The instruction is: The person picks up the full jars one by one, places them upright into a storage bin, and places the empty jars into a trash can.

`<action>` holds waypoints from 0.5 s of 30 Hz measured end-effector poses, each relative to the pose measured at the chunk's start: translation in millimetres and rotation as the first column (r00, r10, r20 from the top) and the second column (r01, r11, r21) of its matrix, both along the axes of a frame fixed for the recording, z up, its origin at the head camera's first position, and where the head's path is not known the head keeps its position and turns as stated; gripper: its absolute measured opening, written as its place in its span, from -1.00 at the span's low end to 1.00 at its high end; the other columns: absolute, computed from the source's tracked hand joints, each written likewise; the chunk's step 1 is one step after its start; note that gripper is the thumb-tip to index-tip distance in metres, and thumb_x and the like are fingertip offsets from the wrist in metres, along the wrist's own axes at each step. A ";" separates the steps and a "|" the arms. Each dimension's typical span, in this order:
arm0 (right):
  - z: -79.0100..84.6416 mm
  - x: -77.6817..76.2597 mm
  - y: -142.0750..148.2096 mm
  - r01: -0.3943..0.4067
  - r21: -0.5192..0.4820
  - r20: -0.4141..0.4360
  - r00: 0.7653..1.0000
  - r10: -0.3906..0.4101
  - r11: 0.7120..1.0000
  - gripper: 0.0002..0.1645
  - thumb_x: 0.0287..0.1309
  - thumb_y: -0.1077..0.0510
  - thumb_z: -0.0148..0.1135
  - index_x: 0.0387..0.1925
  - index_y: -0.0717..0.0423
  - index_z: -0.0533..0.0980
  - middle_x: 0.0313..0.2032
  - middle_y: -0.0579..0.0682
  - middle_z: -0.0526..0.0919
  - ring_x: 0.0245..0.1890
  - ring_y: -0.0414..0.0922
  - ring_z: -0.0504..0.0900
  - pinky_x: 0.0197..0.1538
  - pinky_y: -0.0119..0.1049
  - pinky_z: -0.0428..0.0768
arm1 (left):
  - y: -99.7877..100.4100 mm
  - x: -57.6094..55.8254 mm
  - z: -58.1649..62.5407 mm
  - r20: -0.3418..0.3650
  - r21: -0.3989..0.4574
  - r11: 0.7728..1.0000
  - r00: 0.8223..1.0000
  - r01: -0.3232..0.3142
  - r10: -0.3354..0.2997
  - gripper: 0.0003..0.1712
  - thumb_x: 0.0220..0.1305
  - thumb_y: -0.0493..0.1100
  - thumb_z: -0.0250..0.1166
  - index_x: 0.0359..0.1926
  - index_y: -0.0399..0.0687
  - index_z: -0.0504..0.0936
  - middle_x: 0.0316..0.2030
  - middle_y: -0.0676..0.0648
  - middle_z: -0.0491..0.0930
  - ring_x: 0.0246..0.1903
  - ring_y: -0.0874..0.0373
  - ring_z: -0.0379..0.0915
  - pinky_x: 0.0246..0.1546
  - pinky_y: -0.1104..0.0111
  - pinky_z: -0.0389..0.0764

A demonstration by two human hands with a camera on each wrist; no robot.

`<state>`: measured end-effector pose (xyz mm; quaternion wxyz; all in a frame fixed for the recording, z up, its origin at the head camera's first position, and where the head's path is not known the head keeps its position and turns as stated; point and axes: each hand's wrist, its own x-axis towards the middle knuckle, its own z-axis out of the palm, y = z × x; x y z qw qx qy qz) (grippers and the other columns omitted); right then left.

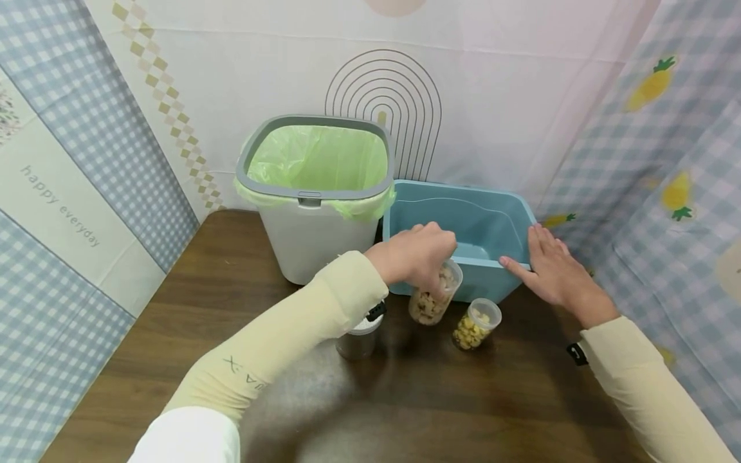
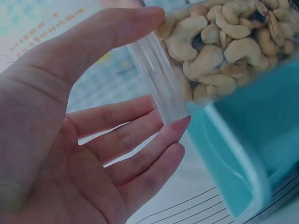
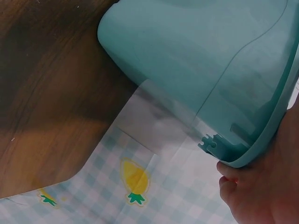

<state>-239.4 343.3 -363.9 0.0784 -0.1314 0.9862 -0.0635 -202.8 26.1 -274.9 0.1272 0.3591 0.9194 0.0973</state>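
Observation:
My left hand (image 1: 413, 254) reaches down over a clear plastic jar of cashews (image 1: 428, 308) in front of the blue bin (image 1: 480, 283). In the left wrist view, the thumb lies along the jar and the fingertips meet its translucent lid (image 2: 161, 81), pinching it at the lid end. My right hand (image 1: 552, 267) rests on the bin's front right corner, its fingers straight along the right rim and the thumb spread toward the front rim. The right wrist view shows the bin's wall (image 3: 196, 60) and my fingertips right at its rim.
A smaller jar with yellow pieces (image 1: 476, 325) stands at the right of the cashew jar. Another jar (image 1: 359, 341) is partly hidden beneath my left forearm. A grey-rimmed trash can (image 1: 315, 238) with a green liner stands left of the bin on the wooden table (image 1: 359, 411), against curtains.

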 end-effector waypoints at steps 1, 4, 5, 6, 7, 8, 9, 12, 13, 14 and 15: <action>0.0 0.2 0.0 0.001 -0.001 0.000 1.000 -0.001 1.000 0.29 0.53 -0.54 -0.32 0.62 0.39 -0.49 0.63 0.45 -0.52 0.65 0.45 -0.39 0.59 0.47 -0.24 | 0.0 -1.3 4.4 0.001 -0.005 1.000 1.000 0.006 -0.006 -0.60 0.19 0.06 0.57 -0.31 0.01 0.51 -0.44 0.03 0.36 -0.55 0.20 0.17 -0.56 0.39 0.26; -0.5 0.7 0.4 -0.002 -0.006 -0.006 1.000 0.001 1.000 0.29 0.54 -0.54 -0.31 0.62 0.39 -0.49 0.63 0.45 -0.51 0.65 0.45 -0.38 0.59 0.47 -0.24 | -0.1 -4.7 17.9 -0.007 -0.015 1.000 1.000 0.019 -0.020 -0.58 0.20 0.06 0.55 -0.36 0.04 0.44 -0.46 0.06 0.26 -0.54 0.21 0.08 -0.53 0.38 0.20; -0.6 0.6 0.6 -0.003 -0.008 -0.010 1.000 0.003 1.000 0.29 0.54 -0.53 -0.31 0.62 0.39 -0.48 0.63 0.45 -0.51 0.64 0.46 -0.37 0.59 0.47 -0.23 | 0.0 -6.3 22.1 -0.012 -0.015 1.000 1.000 0.026 -0.026 -0.54 0.20 0.05 0.55 -0.41 0.06 0.38 -0.49 0.06 0.21 -0.54 0.20 0.04 -0.52 0.38 0.17; -0.8 0.6 0.8 -0.005 -0.009 -0.013 1.000 0.005 1.000 0.28 0.54 -0.53 -0.30 0.62 0.39 -0.48 0.63 0.46 -0.50 0.64 0.46 -0.36 0.59 0.47 -0.23 | -0.3 -7.6 26.6 -0.021 -0.017 0.999 0.999 0.032 -0.032 -0.51 0.19 0.06 0.55 -0.43 0.08 0.35 -0.49 0.07 0.19 -0.52 0.21 0.03 -0.49 0.39 0.17; -1.1 0.6 1.0 -0.006 -0.011 -0.016 1.000 0.006 1.000 0.28 0.55 -0.52 -0.30 0.63 0.39 -0.48 0.63 0.46 -0.50 0.64 0.46 -0.36 0.58 0.48 -0.22 | -0.6 -9.0 31.0 -0.027 -0.018 0.999 0.999 0.037 -0.038 -0.47 0.18 0.06 0.56 -0.47 0.09 0.30 -0.51 0.07 0.15 -0.52 0.20 0.00 -0.48 0.39 0.15; -1.2 0.6 1.1 -0.008 -0.012 -0.017 1.000 0.007 1.000 0.28 0.55 -0.52 -0.30 0.63 0.39 -0.48 0.63 0.46 -0.50 0.64 0.46 -0.36 0.58 0.48 -0.22 | -1.0 -10.5 35.3 -0.034 -0.020 0.999 0.999 0.039 -0.039 -0.43 0.17 0.07 0.57 -0.48 0.10 0.26 -0.50 0.07 0.13 -0.50 0.19 0.00 -0.45 0.38 0.14; -1.5 0.5 1.3 -0.008 -0.014 -0.018 1.000 0.008 1.000 0.28 0.55 -0.52 -0.29 0.63 0.39 -0.48 0.63 0.46 -0.50 0.64 0.46 -0.36 0.58 0.48 -0.22 | -1.5 -12.0 39.4 -0.041 -0.020 0.999 0.998 0.041 -0.042 -0.42 0.17 0.08 0.58 -0.48 0.10 0.26 -0.49 0.07 0.14 -0.46 0.19 0.02 -0.42 0.38 0.14; -2.2 0.6 1.4 -0.007 -0.014 -0.016 1.000 0.006 1.000 0.27 0.55 -0.51 -0.29 0.63 0.38 -0.48 0.63 0.45 -0.51 0.65 0.46 -0.36 0.58 0.48 -0.22 | -3.4 -16.3 52.5 -0.061 -0.029 0.999 0.998 0.034 -0.035 -0.40 0.14 0.11 0.60 -0.46 0.10 0.27 -0.45 0.07 0.21 -0.35 0.17 0.09 -0.35 0.39 0.19; -2.4 0.5 1.3 -0.006 -0.014 -0.015 1.000 0.005 1.000 0.27 0.55 -0.51 -0.29 0.63 0.38 -0.48 0.63 0.45 -0.51 0.65 0.46 -0.37 0.58 0.48 -0.22 | -3.8 -18.1 56.5 -0.064 -0.029 0.999 0.997 0.029 -0.031 -0.41 0.13 0.12 0.60 -0.45 0.10 0.28 -0.44 0.07 0.23 -0.35 0.17 0.11 -0.34 0.39 0.21; -2.6 0.5 1.0 -0.005 -0.013 -0.015 1.000 0.005 1.000 0.27 0.55 -0.51 -0.30 0.63 0.38 -0.48 0.63 0.45 -0.51 0.65 0.46 -0.37 0.58 0.48 -0.22 | -4.2 -19.6 60.8 -0.072 -0.029 0.999 0.997 0.022 -0.024 -0.43 0.12 0.12 0.61 -0.42 0.10 0.31 -0.41 0.09 0.27 -0.32 0.19 0.14 -0.33 0.40 0.24; -2.8 0.4 0.7 -0.004 -0.012 -0.015 1.000 0.004 1.000 0.27 0.55 -0.51 -0.30 0.63 0.38 -0.48 0.63 0.45 -0.51 0.65 0.46 -0.37 0.58 0.48 -0.22 | -4.3 -21.4 64.8 -0.075 -0.029 0.999 0.997 0.018 -0.020 -0.41 0.12 0.12 0.61 -0.44 0.10 0.30 -0.43 0.08 0.25 -0.34 0.19 0.13 -0.35 0.41 0.23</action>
